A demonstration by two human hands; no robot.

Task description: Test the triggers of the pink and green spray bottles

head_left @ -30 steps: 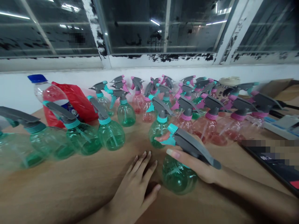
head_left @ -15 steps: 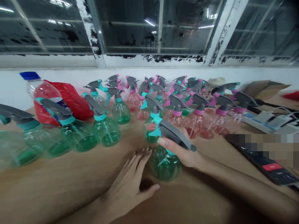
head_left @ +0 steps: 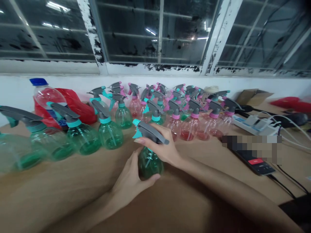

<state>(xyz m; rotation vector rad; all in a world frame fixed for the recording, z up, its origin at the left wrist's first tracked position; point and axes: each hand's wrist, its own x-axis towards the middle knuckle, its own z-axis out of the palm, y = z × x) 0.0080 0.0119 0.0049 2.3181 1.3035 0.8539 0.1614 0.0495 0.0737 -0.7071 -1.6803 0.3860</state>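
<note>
A green see-through spray bottle (head_left: 151,165) with a grey and turquoise trigger head stands before me, a little liquid showing inside. My right hand (head_left: 167,147) is closed round its neck, just under the head. Around the left side of the body curves my left hand (head_left: 127,179), its thumb at the front and its fingers partly hidden behind the bottle. Nearest on the left is another green spray bottle (head_left: 111,136), upright in a row of similar ones. Behind the right hand stand pink spray bottles (head_left: 190,127) with grey heads.
A blue-capped plastic bottle (head_left: 48,97) and a red plastic bag (head_left: 81,108) are at the back left. To the right lie a phone (head_left: 259,165) with a cable and a white power strip (head_left: 255,124). A cardboard piece (head_left: 252,97) rests near the wall below the windows.
My right hand has carried the green spray bottle leftward to my left hand. The left hand, earlier flat on the table, now curls round the bottle's body. The view has turned right.
</note>
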